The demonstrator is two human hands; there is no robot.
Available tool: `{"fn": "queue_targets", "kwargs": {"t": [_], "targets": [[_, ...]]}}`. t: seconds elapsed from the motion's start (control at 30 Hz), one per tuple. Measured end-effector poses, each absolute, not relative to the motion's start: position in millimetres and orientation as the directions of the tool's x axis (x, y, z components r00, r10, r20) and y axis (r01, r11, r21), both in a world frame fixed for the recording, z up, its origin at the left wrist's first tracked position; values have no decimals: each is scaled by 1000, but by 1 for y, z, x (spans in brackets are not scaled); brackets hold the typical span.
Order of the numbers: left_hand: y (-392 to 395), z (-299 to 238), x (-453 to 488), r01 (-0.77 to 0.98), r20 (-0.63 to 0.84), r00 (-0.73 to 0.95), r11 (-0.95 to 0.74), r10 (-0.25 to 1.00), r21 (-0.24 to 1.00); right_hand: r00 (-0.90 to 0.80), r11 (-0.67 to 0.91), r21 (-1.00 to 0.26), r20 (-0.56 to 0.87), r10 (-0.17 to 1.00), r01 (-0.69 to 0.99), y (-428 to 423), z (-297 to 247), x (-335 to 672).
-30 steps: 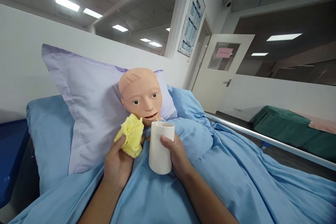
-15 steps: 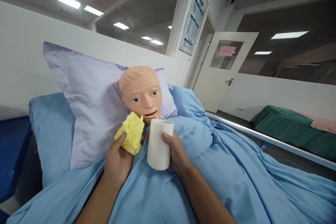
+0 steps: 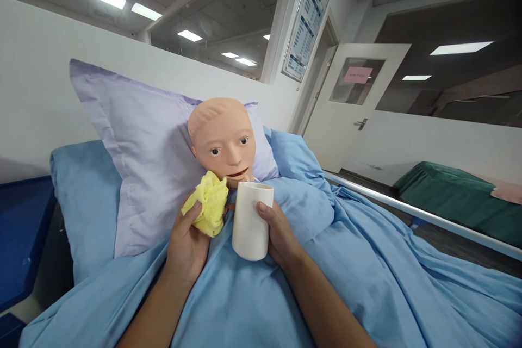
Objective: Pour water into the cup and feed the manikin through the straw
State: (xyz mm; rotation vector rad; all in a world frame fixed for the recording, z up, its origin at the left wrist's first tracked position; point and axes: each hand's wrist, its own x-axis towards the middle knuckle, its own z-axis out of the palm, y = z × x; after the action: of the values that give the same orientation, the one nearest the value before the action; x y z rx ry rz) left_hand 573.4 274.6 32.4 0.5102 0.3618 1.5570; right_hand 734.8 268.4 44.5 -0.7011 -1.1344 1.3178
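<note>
A training manikin's head [image 3: 222, 138] rests on a lilac pillow [image 3: 142, 157], its body under a light blue sheet [image 3: 346, 261]. My left hand [image 3: 185, 247] is closed on a crumpled yellow cloth [image 3: 206, 204], held against the manikin's chin and cheek. My right hand [image 3: 277, 231] grips a white cup [image 3: 250, 220], upright, just below the manikin's open mouth. A thin straw [image 3: 246, 179] seems to run from the cup to the mouth.
A metal bed rail [image 3: 416, 215] runs along the right side. A second bed with a green cover [image 3: 452, 201] stands further right. A white door [image 3: 346, 103] is ajar behind. A blue bed end [image 3: 20, 239] sits at the left. A notice board [image 3: 305, 22] hangs on the wall.
Both hands with the cloth and cup stay at the manikin's chin, with the cup lifted slightly. The view has shifted a little.
</note>
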Motion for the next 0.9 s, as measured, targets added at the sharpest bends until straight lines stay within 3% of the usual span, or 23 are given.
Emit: {"fn": "queue_targets", "kwargs": {"t": [0.47, 0.9], "targets": [[276, 28, 572, -833, 107, -34, -88, 994, 546, -93, 197, -913, 245, 965, -358, 268, 43, 733], [276, 29, 573, -811, 120, -50, -110, 992, 574, -186, 198, -908, 281, 941, -370, 268, 41, 736]]}}
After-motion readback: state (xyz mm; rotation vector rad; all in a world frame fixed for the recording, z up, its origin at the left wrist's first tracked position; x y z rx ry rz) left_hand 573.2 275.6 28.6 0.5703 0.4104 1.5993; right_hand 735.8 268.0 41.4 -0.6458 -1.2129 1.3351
